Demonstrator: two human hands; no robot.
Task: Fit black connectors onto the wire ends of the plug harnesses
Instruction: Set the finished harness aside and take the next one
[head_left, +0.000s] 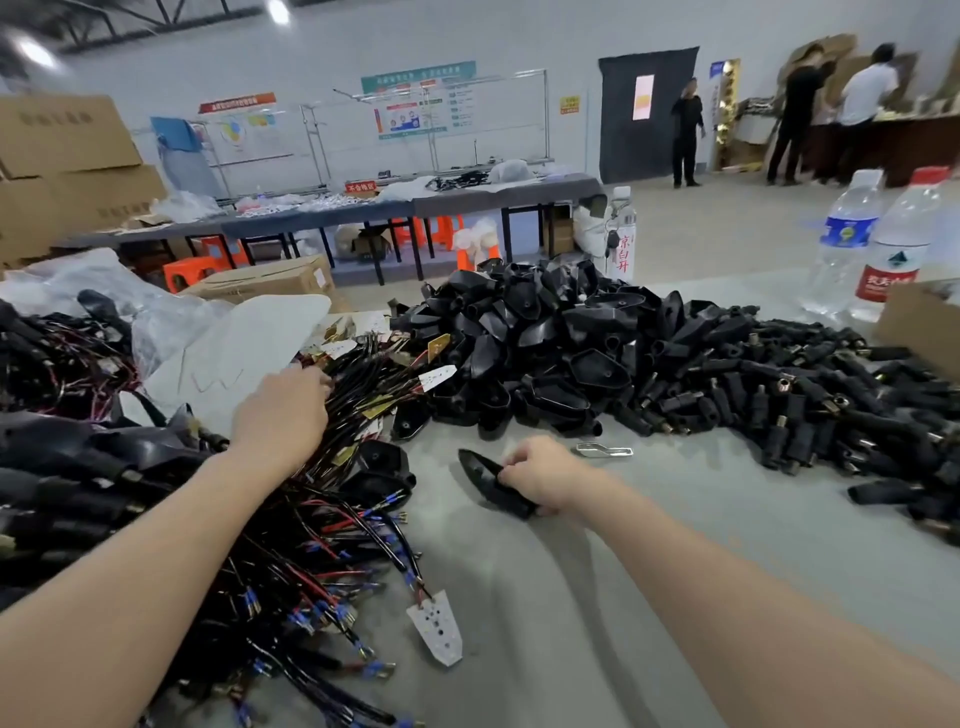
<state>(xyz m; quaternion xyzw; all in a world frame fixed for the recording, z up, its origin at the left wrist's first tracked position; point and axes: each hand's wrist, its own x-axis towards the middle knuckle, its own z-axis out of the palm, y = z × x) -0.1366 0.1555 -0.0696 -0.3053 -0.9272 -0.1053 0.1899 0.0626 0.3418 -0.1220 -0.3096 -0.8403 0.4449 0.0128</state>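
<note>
My left hand (283, 410) reaches into the tangle of plug harnesses (332, 545), black wires with red leads and blue terminals, its fingertips buried among the wires near small white and gold plates. Whether it holds a wire is hidden. My right hand (545, 475) grips a black connector shell (485, 480) just above the grey table (649, 545). A large heap of black connector shells (524, 343) lies behind it, and a heap of black cylindrical plug parts (805, 395) spreads to the right. One white plate on a harness (436, 626) lies near the front.
A small metal clip (605, 450) lies beside my right hand. Water bottles (883, 249) and a cardboard box (919, 322) stand at the right. Plastic bags (218, 343) and more black parts (62, 478) crowd the left. People stand far off at the back right.
</note>
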